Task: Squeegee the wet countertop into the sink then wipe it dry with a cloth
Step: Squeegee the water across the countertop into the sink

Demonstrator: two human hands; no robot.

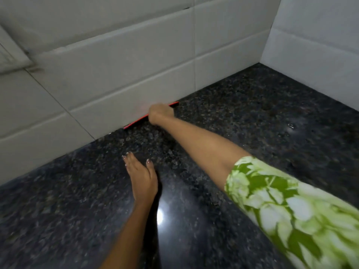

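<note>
My right hand [160,114] is stretched to the back of the dark speckled granite countertop [242,117] and is shut on a red squeegee [136,123]. The squeegee's blade lies along the line where the countertop meets the white tiled wall; its middle is hidden by my fist. My left hand [141,177] rests flat on the countertop nearer to me, fingers apart, holding nothing. Small water drops glint on the stone at the right. No sink and no cloth are in view.
White tiled walls [116,74] bound the countertop at the back and at the right, forming a corner at the upper right. A pale frame edge [13,53] shows at the upper left. A lamp reflection [159,216] shines on the stone near my left wrist.
</note>
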